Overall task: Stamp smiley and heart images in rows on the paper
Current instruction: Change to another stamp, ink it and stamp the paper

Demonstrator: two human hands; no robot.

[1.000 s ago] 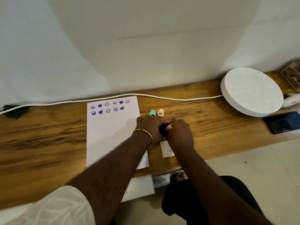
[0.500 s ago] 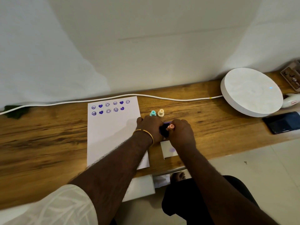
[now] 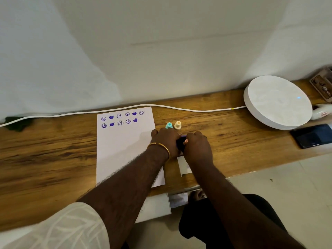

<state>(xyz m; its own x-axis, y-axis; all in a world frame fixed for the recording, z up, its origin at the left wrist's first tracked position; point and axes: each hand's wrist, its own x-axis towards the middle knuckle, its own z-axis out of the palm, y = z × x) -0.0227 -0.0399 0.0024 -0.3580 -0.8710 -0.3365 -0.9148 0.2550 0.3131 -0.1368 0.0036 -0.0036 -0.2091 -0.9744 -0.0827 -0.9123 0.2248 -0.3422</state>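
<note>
The paper (image 3: 124,146) lies on the table (image 3: 45,150), long axis near-to-far, stamped rows at its far end. Just right of it, the left hand (image 3: 166,139) and right hand (image 3: 196,147) close around a dark ink pad (image 3: 180,143); a pink stamp (image 3: 186,140) shows at the right fingers.

White cable (image 3: 179,108) along the wall edge of the wooden desk (image 3: 45,150), reaching a round white device (image 3: 277,102). Dark phone (image 3: 312,135) flat just in front of that device.
</note>
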